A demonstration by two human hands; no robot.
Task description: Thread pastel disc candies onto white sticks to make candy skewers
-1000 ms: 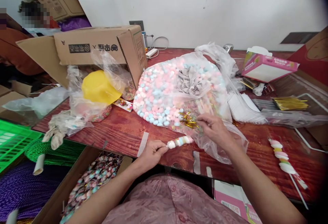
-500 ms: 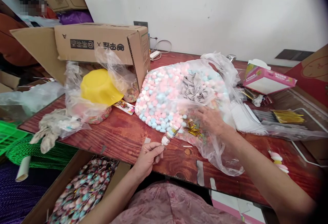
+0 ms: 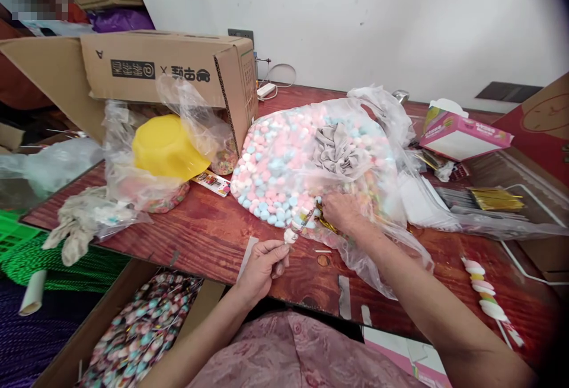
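Grip of our left hand (image 3: 262,263) pinches the candy skewer (image 3: 301,222) by its stick; our right hand (image 3: 340,213), just beyond, clamps its tip.

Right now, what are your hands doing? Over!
Left hand pinching marshmallow skewer by its stick. Right hand at skewer's far tip, grip unclear. Big marshmallow bag crowding right behind.

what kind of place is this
Probably a small sweets-packing workroom: a big clear bag of pastel marshmallows on the wooden table, a carton of wrapped skewers below its edge, gold twist ties, and the left hand holding a marshmallow skewer.
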